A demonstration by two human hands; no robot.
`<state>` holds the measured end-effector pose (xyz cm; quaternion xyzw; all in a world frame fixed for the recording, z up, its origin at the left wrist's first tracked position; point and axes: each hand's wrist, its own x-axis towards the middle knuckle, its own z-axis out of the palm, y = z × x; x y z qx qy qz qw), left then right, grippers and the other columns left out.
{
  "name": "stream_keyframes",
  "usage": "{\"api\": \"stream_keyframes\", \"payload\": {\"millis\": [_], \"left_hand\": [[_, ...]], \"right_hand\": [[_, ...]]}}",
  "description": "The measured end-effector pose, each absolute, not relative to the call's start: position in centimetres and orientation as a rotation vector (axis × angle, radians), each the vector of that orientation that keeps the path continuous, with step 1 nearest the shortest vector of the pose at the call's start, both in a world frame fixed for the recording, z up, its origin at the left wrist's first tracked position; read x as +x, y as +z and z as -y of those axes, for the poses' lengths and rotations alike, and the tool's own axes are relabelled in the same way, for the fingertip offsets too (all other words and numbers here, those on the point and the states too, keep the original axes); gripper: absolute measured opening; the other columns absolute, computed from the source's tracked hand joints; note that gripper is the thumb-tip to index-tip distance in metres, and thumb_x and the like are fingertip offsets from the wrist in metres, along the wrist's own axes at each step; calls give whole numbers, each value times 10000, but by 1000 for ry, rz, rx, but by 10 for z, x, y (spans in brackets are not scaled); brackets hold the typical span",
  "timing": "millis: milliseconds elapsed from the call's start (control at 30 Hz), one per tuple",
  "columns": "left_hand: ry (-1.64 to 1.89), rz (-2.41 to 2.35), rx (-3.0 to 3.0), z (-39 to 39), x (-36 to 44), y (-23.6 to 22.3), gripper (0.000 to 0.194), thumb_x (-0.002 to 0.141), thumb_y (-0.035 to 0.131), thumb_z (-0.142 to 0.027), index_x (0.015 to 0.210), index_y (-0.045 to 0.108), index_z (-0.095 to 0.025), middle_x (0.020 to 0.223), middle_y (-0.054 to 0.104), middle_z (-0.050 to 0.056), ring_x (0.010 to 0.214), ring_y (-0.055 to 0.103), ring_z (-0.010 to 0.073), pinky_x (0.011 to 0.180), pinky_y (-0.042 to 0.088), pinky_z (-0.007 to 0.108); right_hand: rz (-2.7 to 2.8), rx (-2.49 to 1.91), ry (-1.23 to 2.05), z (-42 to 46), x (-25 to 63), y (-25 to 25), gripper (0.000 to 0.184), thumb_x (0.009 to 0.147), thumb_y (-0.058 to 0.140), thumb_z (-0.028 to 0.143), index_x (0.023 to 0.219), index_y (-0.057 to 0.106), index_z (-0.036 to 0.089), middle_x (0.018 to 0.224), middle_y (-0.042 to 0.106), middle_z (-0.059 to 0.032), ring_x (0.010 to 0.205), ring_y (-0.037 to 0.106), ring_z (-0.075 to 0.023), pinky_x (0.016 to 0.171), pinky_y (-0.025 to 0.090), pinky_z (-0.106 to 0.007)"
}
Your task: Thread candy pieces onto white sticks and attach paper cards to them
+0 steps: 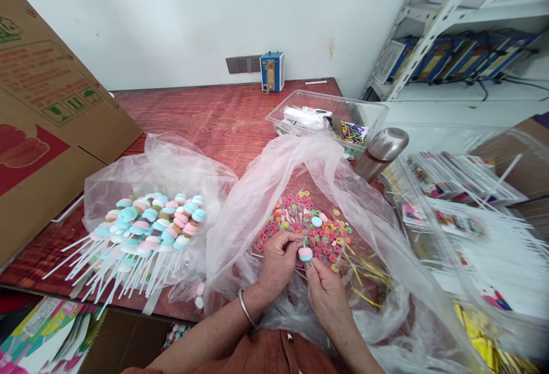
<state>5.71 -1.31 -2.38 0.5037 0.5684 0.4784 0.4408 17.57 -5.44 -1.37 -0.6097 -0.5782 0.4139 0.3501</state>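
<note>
A pink-and-blue marshmallow [305, 254] sits on a thin stick between my two hands. My right hand [328, 293] is closed just below it, pinching the stick, most of which is hidden. The fingers of my left hand [278, 258] are pinched at the stick's upper end, above the marshmallow; what they grip is too small to make out. Beyond my fingers, small ring-shaped gummies [323, 242], mostly red with some yellow and green, lie in an open clear plastic bag [240, 231]. Two loose marshmallows [316, 221] rest among them.
Left of the bag, many marshmallow skewers [150, 228] with white sticks lie piled on plastic. A cardboard box [51, 88] stands at far left. Behind are a clear tray [295, 99], a steel flask [381, 154] and a blue device [273, 71]. Gold ties [364, 271] lie at right.
</note>
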Motion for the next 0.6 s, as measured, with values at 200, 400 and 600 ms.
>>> {"api": "stream_keyframes", "payload": {"millis": [200,400,600], "left_hand": [[1184,-1389,1341,16,59,-22,150,842,587,-136,824,729,-181,819,714,28,776,645,160,755,513,280],[1090,-1340,1644,20,54,-13,271,935,500,-155,1069,727,-219,992,743,47,911,676,170,861,524,300],[992,-1567,1980,5,7,-6,328,942,439,-133,1128,697,-213,1094,726,66,1035,659,191,964,510,349]], "right_hand": [[1488,-1606,1096,51,177,-12,355,915,358,450,707,519,213,580,452,32,543,419,-151,528,352,-249],[1489,-1668,1099,43,186,-7,370,886,354,483,681,505,213,598,491,9,561,457,-166,544,351,-261],[1508,-1643,1176,39,185,4,378,889,365,472,708,559,204,634,570,-13,614,515,-184,597,375,-266]]}}
